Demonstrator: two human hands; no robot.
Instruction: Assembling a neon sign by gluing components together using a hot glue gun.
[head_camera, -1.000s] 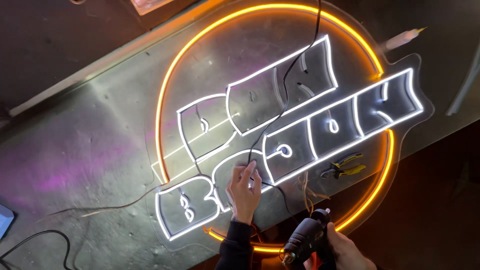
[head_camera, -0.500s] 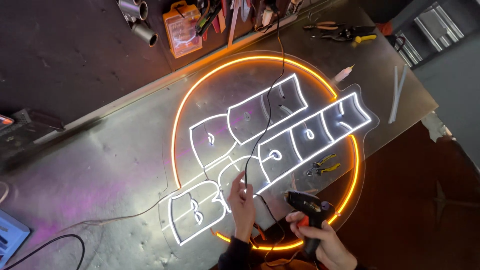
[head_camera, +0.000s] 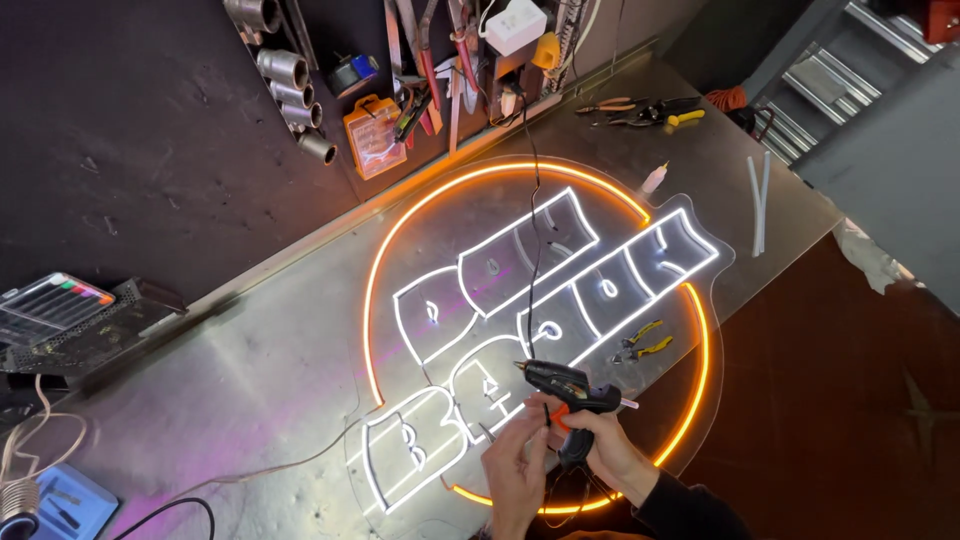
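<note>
Black and orange, the glue gun (head_camera: 566, 388) sat in our right hand (head_camera: 600, 440), fingers wrapped tight on its grip, nozzle pointing left and a clear stick jutting from the back. Our right forearm in a dark sleeve (head_camera: 690, 505) came up from the bottom edge, the wrist bent inward. Our left hand (head_camera: 515, 470) rose beside it, palm turned toward us, fingertips drawn together close under the gun's body and near a thin black wire; we could not tell whether they pinched anything. Both hands hovered over the lower edge of the sign (head_camera: 545, 330), which lay flat on the metal bench (head_camera: 260, 380).

We counted one sign: one orange glowing ring around two slanted rows of white outlined letters on a clear backing. One black cable (head_camera: 532, 230) ran down across it from the tool wall. One pair of yellow-handled pliers (head_camera: 640, 342) lay on the sign, right of the gun. Two white strips (head_camera: 758, 200) lay together at the bench's far right. Several more pliers (head_camera: 635, 110) lay near the back edge. One orange case (head_camera: 372, 135) leaned against the wall, and four metal sockets (head_camera: 285, 75) sat in a line above it.
</note>
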